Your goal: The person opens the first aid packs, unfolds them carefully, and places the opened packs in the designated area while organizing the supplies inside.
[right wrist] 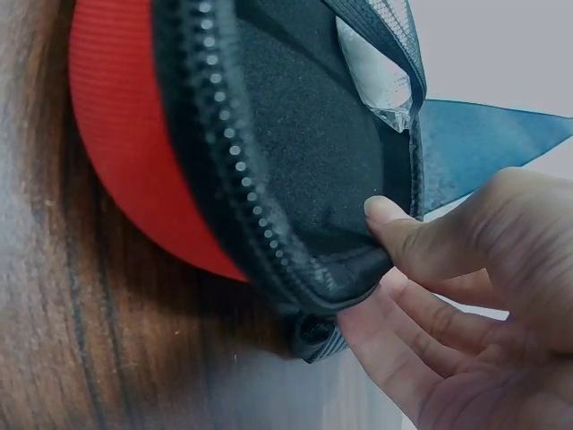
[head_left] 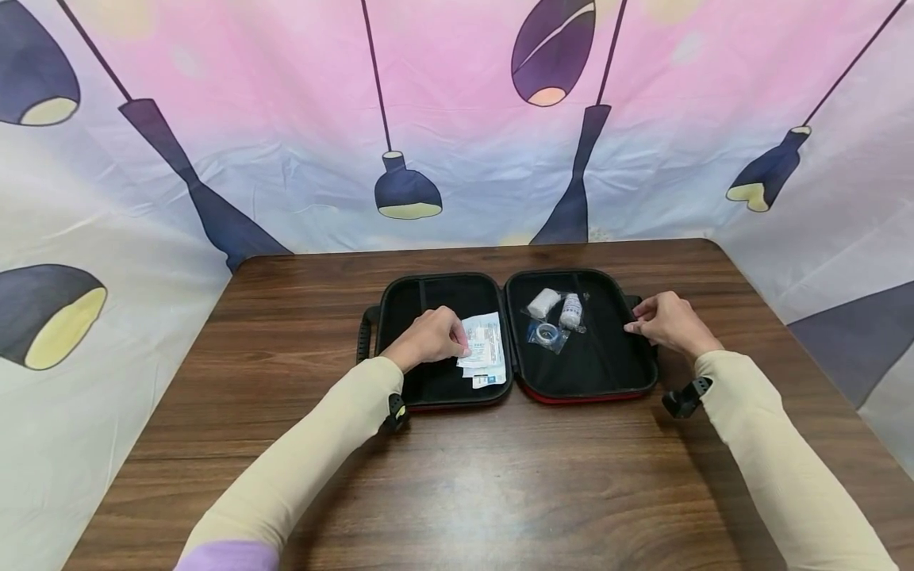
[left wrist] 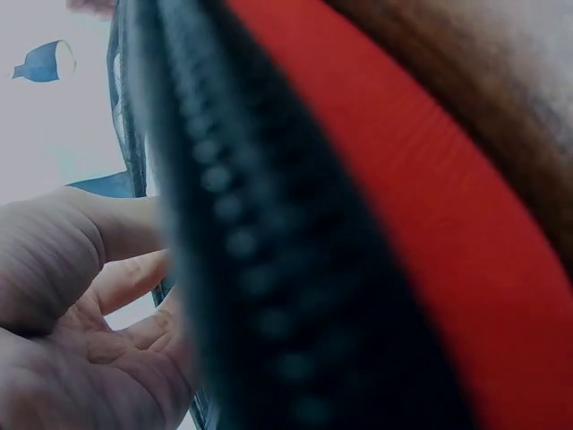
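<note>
A zippered case, black inside with a red outer side, lies unfolded in two halves on the table. My left hand reaches over the left half, its fingertips pinching the left edge of white printed packets. In the left wrist view the case wall hides those fingertips. My right hand grips the right half's outer rim, thumb on the inside and fingers on the outside, by the handle. Within the right half are a white roll, a small wrapped bottle and a bagged roll of tape.
The case rests on a brown wood-grain table, toward its far side. A black carrying handle juts from the left half. Behind hangs a cloth printed with lamps. Each wrist wears a small black camera.
</note>
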`<action>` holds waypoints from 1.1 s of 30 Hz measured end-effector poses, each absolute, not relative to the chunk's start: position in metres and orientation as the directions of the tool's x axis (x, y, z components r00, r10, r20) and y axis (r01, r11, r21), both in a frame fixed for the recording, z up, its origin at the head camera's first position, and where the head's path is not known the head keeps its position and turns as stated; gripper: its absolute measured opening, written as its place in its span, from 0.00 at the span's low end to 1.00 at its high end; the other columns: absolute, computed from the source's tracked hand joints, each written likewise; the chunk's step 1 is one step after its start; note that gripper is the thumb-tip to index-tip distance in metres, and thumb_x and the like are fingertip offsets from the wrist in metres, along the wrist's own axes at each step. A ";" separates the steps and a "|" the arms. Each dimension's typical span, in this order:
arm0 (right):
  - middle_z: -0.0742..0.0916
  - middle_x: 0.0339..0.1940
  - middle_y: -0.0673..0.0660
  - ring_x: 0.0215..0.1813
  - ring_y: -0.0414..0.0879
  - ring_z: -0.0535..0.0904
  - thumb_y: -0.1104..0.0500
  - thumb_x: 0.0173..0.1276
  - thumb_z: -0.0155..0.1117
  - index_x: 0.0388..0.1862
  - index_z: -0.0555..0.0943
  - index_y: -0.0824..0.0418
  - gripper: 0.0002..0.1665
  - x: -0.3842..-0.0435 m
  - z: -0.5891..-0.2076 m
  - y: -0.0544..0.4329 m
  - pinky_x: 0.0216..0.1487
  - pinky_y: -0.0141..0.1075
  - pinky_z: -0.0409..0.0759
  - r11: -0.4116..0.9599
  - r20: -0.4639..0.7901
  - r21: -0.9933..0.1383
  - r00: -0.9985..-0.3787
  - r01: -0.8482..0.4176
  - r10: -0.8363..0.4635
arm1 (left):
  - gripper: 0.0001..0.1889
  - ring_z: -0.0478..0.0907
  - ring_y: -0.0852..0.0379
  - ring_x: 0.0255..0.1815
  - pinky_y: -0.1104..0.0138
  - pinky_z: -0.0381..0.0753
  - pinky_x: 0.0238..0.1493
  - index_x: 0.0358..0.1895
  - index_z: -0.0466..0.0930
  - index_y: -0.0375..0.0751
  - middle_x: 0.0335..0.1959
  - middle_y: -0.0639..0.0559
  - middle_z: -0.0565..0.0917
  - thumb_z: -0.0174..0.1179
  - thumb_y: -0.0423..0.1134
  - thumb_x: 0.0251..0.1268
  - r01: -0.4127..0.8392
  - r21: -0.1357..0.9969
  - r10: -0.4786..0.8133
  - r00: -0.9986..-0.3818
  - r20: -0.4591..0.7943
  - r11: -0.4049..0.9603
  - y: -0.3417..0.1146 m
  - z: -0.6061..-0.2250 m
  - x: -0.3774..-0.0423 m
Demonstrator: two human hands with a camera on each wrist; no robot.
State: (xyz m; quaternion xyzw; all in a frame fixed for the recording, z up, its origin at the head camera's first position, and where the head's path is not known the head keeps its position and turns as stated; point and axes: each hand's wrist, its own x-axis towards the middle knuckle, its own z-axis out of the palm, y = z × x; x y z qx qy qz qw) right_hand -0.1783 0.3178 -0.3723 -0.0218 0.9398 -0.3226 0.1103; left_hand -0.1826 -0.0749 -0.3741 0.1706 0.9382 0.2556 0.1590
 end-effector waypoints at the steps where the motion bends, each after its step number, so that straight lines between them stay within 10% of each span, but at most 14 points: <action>1: 0.87 0.43 0.71 0.32 0.48 0.83 0.60 0.71 0.66 0.58 0.75 0.81 0.27 -0.178 -0.373 0.318 0.34 0.41 0.85 0.792 -0.192 -0.610 -0.975 0.029 -0.111 | 0.05 0.75 0.54 0.31 0.65 0.74 0.33 0.35 0.87 0.41 0.34 0.52 0.82 0.72 0.38 0.63 0.237 0.533 0.398 -0.893 -0.209 0.812 -0.075 -0.375 -0.182; 33: 0.86 0.45 0.72 0.34 0.49 0.83 0.62 0.69 0.66 0.58 0.76 0.82 0.27 -0.180 -0.378 0.319 0.32 0.38 0.81 0.801 -0.169 -0.598 -0.980 0.021 -0.101 | 0.03 0.80 0.56 0.28 0.64 0.78 0.31 0.34 0.87 0.41 0.28 0.52 0.85 0.67 0.34 0.68 0.246 0.571 0.388 -0.911 -0.140 0.783 -0.087 -0.366 -0.185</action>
